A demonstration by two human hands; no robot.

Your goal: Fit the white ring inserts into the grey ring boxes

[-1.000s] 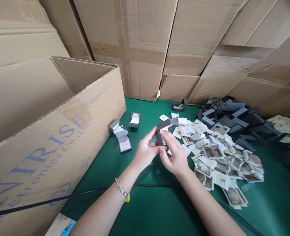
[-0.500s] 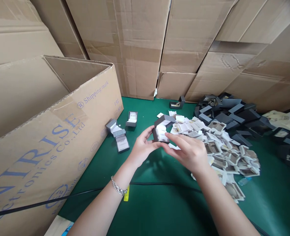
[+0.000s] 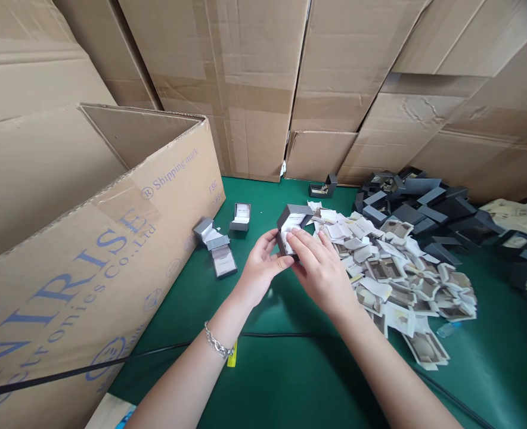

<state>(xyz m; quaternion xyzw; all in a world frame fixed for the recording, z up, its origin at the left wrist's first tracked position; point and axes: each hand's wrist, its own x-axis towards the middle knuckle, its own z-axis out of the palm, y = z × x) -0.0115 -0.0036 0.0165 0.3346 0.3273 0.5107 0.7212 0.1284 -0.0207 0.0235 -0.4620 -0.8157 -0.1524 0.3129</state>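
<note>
Two hands, left hand (image 3: 258, 267) curled round gray box (image 3: 295, 210), right hand (image 3: 324, 275) outstretched, now covering more white insert (image 3: 287, 241)

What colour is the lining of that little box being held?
The lining is white, seen best in the head view.

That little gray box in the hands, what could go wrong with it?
The open box might slip and drop onto the green table, since the left hand holds it up off the surface.

The lid could pinch if it swung shut, because fingers of the right hand are at the white inside of the box.

The right hand might also knock the pile of white papers and trays, which lies close beside it.
</note>
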